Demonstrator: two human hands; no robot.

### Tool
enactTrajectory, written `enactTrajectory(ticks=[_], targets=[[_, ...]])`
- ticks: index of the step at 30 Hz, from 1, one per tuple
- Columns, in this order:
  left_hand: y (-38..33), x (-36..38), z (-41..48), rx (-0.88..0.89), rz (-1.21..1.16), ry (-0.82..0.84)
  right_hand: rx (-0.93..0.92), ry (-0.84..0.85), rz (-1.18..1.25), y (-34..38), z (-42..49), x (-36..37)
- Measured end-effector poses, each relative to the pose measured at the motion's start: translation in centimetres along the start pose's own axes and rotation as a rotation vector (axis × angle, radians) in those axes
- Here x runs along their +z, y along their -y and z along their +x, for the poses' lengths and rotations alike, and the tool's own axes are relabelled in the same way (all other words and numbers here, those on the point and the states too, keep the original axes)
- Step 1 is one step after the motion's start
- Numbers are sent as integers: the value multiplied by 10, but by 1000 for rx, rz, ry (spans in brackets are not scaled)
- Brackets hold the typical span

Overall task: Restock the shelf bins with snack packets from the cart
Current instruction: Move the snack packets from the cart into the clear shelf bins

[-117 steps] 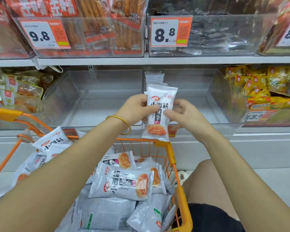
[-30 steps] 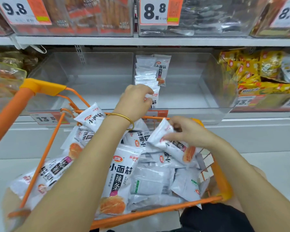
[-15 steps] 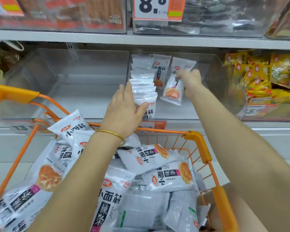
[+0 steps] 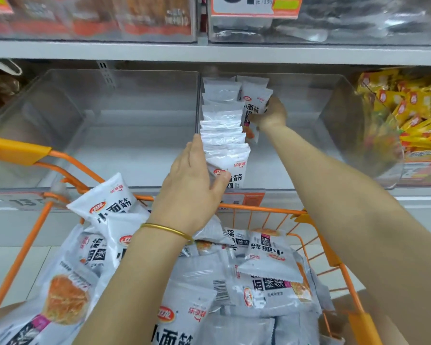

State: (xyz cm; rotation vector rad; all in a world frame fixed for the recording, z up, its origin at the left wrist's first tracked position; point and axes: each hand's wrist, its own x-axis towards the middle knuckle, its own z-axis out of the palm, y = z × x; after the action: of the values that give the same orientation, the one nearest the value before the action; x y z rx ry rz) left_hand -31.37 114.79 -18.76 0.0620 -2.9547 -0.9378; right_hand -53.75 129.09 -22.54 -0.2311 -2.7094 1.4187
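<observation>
A row of white snack packets stands upright along the left wall of a clear shelf bin. My left hand, fingers straight, rests against the front of that row, thumb on the front packet. Deeper in the bin, my right hand grips a white snack packet and holds it upright beside the row, in front of another standing packet. The orange cart below is heaped with several more of the same packets.
A second clear bin stands to the left of the one I work in. Yellow packets fill the bin to the right. The upper shelf carries bins with orange price tags. The cart handle juts in at the left.
My right hand lifted a packet out of the cart and carried it into the bin, now pushing it left against the row. My left hand stays at the row's front.
</observation>
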Motion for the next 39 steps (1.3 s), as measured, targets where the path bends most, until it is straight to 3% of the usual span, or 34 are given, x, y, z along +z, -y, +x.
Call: enactTrajectory(ticks=[12,16,17,18,22,27,31,35,39], targets=[[-4,-3,-2,0,-10,-35,-4,-3,-165,1,12,3],[-14,-11,-6,249,115,-327,-14,24,-167,0,-1,-15],[-19,-14,-8,323,131,-333,-39,22,-175,1,-7,-23],[-26,-18,-11,376,128,-252,-71,11,-189,1,-14,-31],[-44,-12,-27,484,191,376,-204,3,-104,4,-71,-66],[-45,18,-38,561,429,574,-249,190,116,-3,-158,-95],[-45,24,-41,622,392,521,-207,277,198,-15,-183,-104],[-50,7,-33,597,334,292,-178,405,268,-21,-187,-108],[-53,-22,-17,450,-158,200,-193,657,275,-18,-190,-107]])
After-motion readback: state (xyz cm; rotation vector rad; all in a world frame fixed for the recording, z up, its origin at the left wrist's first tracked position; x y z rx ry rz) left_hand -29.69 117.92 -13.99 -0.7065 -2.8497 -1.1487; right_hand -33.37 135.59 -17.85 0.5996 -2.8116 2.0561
